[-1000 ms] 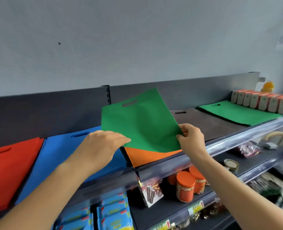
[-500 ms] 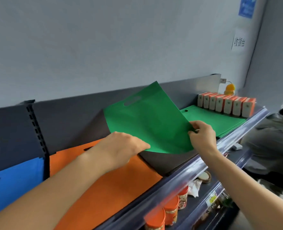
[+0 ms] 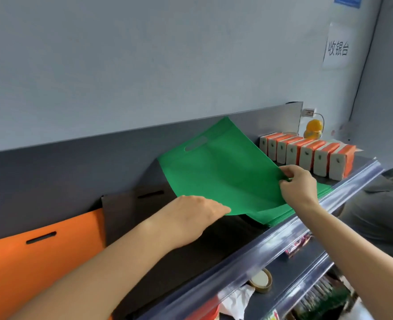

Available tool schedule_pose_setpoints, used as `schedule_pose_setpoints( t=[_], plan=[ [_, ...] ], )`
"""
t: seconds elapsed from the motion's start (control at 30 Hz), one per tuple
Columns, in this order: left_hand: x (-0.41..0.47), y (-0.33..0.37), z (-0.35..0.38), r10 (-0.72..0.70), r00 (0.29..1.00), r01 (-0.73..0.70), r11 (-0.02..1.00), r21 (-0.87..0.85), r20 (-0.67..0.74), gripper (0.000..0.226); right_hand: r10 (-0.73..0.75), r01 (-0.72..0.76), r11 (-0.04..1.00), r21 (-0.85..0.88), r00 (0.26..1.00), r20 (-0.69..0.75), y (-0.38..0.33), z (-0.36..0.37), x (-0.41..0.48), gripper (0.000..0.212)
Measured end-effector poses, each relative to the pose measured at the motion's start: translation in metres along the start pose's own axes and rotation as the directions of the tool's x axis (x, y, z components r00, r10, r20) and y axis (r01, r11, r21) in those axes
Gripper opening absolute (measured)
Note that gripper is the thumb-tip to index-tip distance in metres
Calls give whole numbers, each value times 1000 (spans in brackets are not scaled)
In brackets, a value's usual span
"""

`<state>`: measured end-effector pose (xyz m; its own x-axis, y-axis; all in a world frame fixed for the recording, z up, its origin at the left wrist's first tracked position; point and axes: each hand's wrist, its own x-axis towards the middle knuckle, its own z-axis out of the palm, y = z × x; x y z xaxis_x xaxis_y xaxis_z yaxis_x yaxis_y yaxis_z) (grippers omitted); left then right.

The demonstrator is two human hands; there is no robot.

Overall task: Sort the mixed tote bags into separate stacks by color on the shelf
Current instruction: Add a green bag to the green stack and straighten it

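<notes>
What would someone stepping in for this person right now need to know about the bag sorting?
Left hand: grips the near corner of the green tote bag.
Right hand: pinches the bag's right edge.
The bag is tilted up over the green stack at the right of the shelf.
Done: a dark grey bag and an orange bag lie flat further left, each in its own spot.
Left: lay this bag flat on the green stack, edges squared. Then look for unsorted bags outside this view.
</notes>
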<state>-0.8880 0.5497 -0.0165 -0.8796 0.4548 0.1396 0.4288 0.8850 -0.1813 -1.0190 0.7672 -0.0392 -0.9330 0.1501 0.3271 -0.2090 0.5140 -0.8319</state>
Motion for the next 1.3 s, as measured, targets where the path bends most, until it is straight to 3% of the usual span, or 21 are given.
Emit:
schedule_pose_setpoints(
  t=[0.27, 0.4, 0.47, 0.57, 0.67, 0.73, 0.87, 0.97, 1.07, 1.2, 1.3],
  plan=[
    [106, 40, 22, -86, 996, 90, 990, -112, 35, 62, -19, 24, 990, -137, 999, 39, 59, -21, 98, 49],
    [128, 50, 40, -107, 985, 129, 978, -164, 133, 60, 17, 10, 966, -258, 995, 103, 83, -21, 120, 49],
    [133, 56, 46, -104, 971, 146, 971, -188, 215, 43, 43, 19, 931, -365, 986, 160, 91, -19, 125, 48],
    [132, 59, 48, -100, 948, 180, 952, -248, 302, 60, -5, 146, 817, -558, 969, 247, 88, -13, 126, 51],
    [121, 54, 42, -121, 959, 201, 928, -315, 255, 63, -168, 308, 855, -417, 926, 339, 65, 3, 114, 44],
    [104, 44, 38, -205, 954, 262, 924, -278, 218, 58, -279, 416, 873, -253, 853, 441, 42, 18, 97, 35],
    [40, 2, 29, -453, 854, 501, 848, -171, 254, 52, -401, 554, 831, -60, 670, 625, -1, 51, 52, 36],
    [-22, -30, 24, -594, 696, 679, 728, -97, 404, 67, -264, 614, 762, -205, 583, 768, -18, 71, 28, 57],
    [-60, -40, 26, -616, 593, 742, 668, -56, 519, 81, -98, 601, 722, -343, 580, 809, -16, 81, 20, 67],
    [-64, -31, 39, -572, 592, 770, 610, -189, 568, 103, -22, 570, 721, -394, 586, 810, -2, 85, 22, 56],
    [-58, -29, 47, -584, 623, 759, 613, -220, 521, 78, -26, 558, 730, -395, 600, 800, 2, 86, 24, 51]
  ],
)
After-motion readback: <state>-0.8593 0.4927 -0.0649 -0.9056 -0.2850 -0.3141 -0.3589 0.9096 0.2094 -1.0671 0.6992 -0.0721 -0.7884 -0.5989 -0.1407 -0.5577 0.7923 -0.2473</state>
